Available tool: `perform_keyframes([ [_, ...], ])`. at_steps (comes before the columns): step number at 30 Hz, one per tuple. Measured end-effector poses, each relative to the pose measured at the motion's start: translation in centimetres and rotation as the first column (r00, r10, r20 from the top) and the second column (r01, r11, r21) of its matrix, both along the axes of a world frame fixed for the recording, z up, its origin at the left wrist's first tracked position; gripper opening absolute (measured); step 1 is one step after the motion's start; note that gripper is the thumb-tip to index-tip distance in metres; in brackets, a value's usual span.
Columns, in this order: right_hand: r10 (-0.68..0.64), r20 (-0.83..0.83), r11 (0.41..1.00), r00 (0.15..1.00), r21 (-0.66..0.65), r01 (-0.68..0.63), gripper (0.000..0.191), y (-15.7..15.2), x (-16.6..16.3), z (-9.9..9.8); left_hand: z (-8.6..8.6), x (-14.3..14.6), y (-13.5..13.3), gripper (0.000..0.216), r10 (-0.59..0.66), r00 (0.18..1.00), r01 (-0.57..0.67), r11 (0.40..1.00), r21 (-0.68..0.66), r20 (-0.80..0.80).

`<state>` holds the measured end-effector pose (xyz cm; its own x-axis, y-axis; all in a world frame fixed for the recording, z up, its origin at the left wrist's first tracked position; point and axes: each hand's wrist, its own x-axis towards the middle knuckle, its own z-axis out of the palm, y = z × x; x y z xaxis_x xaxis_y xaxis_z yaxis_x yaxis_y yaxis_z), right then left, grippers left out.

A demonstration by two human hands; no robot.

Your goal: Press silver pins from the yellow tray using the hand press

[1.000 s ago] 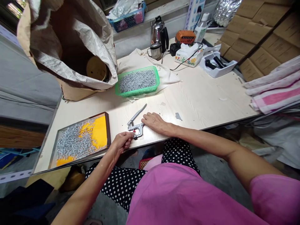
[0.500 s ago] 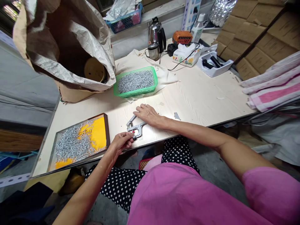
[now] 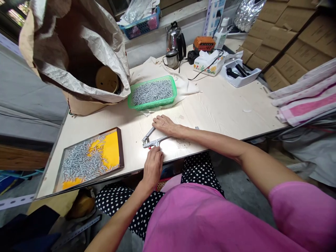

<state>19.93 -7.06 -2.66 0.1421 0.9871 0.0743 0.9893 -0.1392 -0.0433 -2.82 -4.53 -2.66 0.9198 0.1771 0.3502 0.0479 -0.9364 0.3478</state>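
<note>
Grey snap-fastener-style pliers [image 3: 150, 143] with a spring and a small red part lie at the table's front edge, their handles spread apart. My right hand [image 3: 166, 125] grips the upper handle from above, its fingers bent around it. Close in front of the jaws, my left hand [image 3: 153, 165] is closed with the fingers curled, touching or nearly touching the jaw end. Whatever its fingertips hold is hidden. Left of the hands sits a shallow tray [image 3: 121, 148] with a yellow bottom, filled with loose silvery metal pins [image 3: 81, 161].
Behind the pliers stands a green basket [image 3: 152, 105] full of similar pins. A large open sack [image 3: 105, 45] rises at the back left. Farther back are a kettle [image 3: 173, 35], a metal mug [image 3: 172, 60], a tissue box [image 3: 206, 64] and a white tray [image 3: 243, 81].
My left hand has moved right, from the left side of the pliers' jaw to just in front of it, and turned knuckles-up. My right hand stays on the handle; the pliers have shifted slightly.
</note>
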Motion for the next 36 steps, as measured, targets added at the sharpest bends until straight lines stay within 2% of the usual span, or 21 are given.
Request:
perform_keyframes([
  [3,0.047,0.026,0.999,0.999,0.006,-0.047,0.024,0.8,0.8,0.2,-1.0,-0.2,-0.3,0.012,-0.014,1.000,0.011,0.993,0.116,0.028],
  [7,0.108,0.076,0.994,0.991,-0.017,-0.108,0.026,2.3,1.8,0.7,-1.3,-0.4,-0.1,0.012,-0.036,0.999,0.033,0.993,0.115,0.028],
  [10,0.121,0.088,0.993,0.989,0.001,-0.121,0.025,2.9,2.0,0.6,-0.9,-0.5,-0.2,0.012,-0.015,1.000,0.015,1.000,0.021,0.016],
  [13,0.108,0.099,0.993,0.989,0.040,-0.112,0.026,2.9,1.6,0.2,0.2,-0.4,0.2,0.012,0.038,0.999,-0.037,0.980,-0.193,0.004],
  [15,0.089,0.104,0.994,0.991,0.052,-0.095,0.027,2.8,1.2,0.0,1.3,-0.1,1.2,0.014,0.182,0.983,-0.178,0.917,-0.358,-0.022],
  [16,0.081,0.103,0.995,0.991,0.052,-0.087,0.027,2.8,1.0,0.0,1.8,0.1,1.8,0.017,0.282,0.958,-0.278,0.856,-0.436,-0.057],
  [18,0.069,0.094,0.996,0.993,0.043,-0.074,0.028,2.7,0.7,0.0,2.5,0.6,3.2,0.025,0.434,0.879,-0.462,0.675,-0.575,-0.197],
  [19,0.064,0.088,0.997,0.994,0.040,-0.068,0.028,2.8,0.6,0.1,2.8,0.8,3.8,0.029,0.459,0.839,-0.530,0.571,-0.627,-0.291],
  [21,0.053,0.072,0.998,0.996,0.038,-0.056,0.028,2.8,0.4,0.2,3.0,1.2,4.6,0.034,0.418,0.784,-0.610,0.388,-0.691,-0.458],
  [23,0.044,0.060,0.998,0.997,0.039,-0.046,0.028,2.9,0.4,0.1,3.0,1.5,4.8,0.036,0.357,0.761,-0.640,0.279,-0.716,-0.542],
  [25,0.038,0.056,0.998,0.998,0.041,-0.041,0.029,2.9,0.4,0.0,2.9,1.7,4.7,0.036,0.328,0.755,-0.647,0.226,-0.728,-0.569],
  [29,0.033,0.048,0.999,0.998,0.042,-0.035,0.030,2.8,0.4,-0.4,3.0,2.1,4.6,0.034,0.277,0.743,-0.662,0.170,-0.730,-0.609],
  [32,0.038,0.032,0.998,0.999,0.041,-0.039,0.032,2.9,0.4,-0.4,3.3,2.4,5.0,0.035,0.198,0.731,-0.682,0.159,-0.714,-0.653],
  [36,0.032,-0.006,0.999,0.999,0.024,-0.032,0.033,2.8,0.3,0.1,3.8,2.8,5.8,0.037,0.131,0.689,-0.723,0.179,-0.667,-0.713],
])
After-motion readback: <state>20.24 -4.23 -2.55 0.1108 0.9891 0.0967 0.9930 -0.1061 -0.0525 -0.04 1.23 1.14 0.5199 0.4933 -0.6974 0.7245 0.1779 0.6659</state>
